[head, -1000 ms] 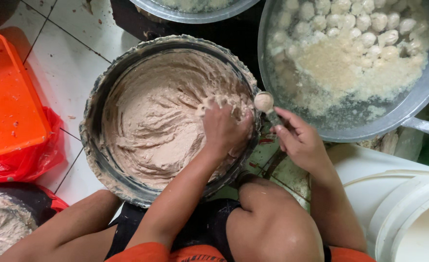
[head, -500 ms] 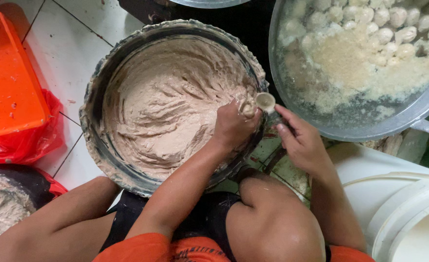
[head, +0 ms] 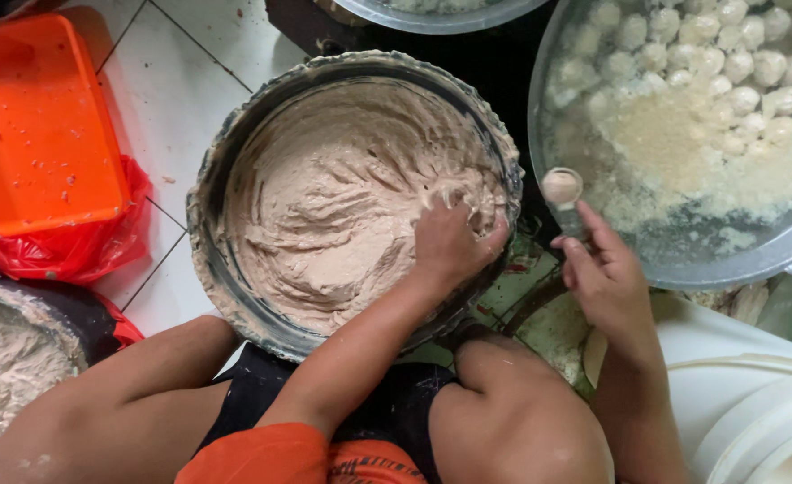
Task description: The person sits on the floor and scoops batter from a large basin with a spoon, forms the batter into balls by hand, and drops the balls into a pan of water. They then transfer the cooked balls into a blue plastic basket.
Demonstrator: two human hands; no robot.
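Looking down from the head view, the big round bowl (head: pixel 234 296) of beige paste (head: pixel 324 215) sits on the white tiled floor (head: pixel 194 81), between the person's knees. All places below are told from this bowl.

The left hand (head: pixel 450 246) is inside the bowl at its right rim, fingers curled together and pressed into the paste, so it closes on a lump of it; the fingertips are covered and hard to see. The forearm crosses the near rim of the bowl.

The right hand (head: pixel 606 278) is just right of the bowl, outside it. It pinches the handle of a spoon (head: pixel 563 193), and the spoon's head carries a small round ball of paste. The spoon is close to the right rim of the bowl but apart from it, at the edge of a wide metal pan (head: pixel 683 260).

This pan lies to the right of the bowl and holds many pale balls (head: pixel 736 72) in cloudy water.

Left of the bowl lies an orange tray (head: pixel 37 125) on a red plastic bag (head: pixel 64 251). At lower left another bowl with the same paste (head: pixel 1 376) is partly seen. At lower right stands a white bucket (head: pixel 754 412).
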